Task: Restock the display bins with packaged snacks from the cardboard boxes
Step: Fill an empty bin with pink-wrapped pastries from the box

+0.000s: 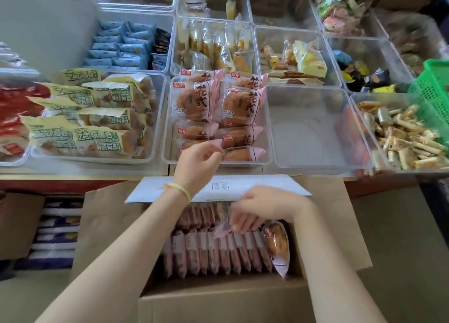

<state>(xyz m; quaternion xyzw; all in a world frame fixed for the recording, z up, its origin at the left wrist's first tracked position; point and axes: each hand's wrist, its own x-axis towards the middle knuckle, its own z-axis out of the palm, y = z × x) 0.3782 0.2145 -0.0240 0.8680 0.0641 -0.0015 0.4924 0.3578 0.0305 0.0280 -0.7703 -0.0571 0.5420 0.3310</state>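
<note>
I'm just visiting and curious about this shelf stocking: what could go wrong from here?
1. The left hand pinches the corner of a pink pack at the front edge of the pink-pack bin; let go too early, it might drop outside.
2. That bin is already stacked above its rim at the back, so more packs could slide off.
3. The right hand pulls a pack from the tightly packed cardboard box; the loose pack at the row's end may tip or get squashed.

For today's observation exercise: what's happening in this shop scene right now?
A person is restocking. The left hand pinches a pink packet at the front of a clear bin of the same pink pastries. The right hand reaches into the open cardboard box, fingers gripping another packet.
</note>
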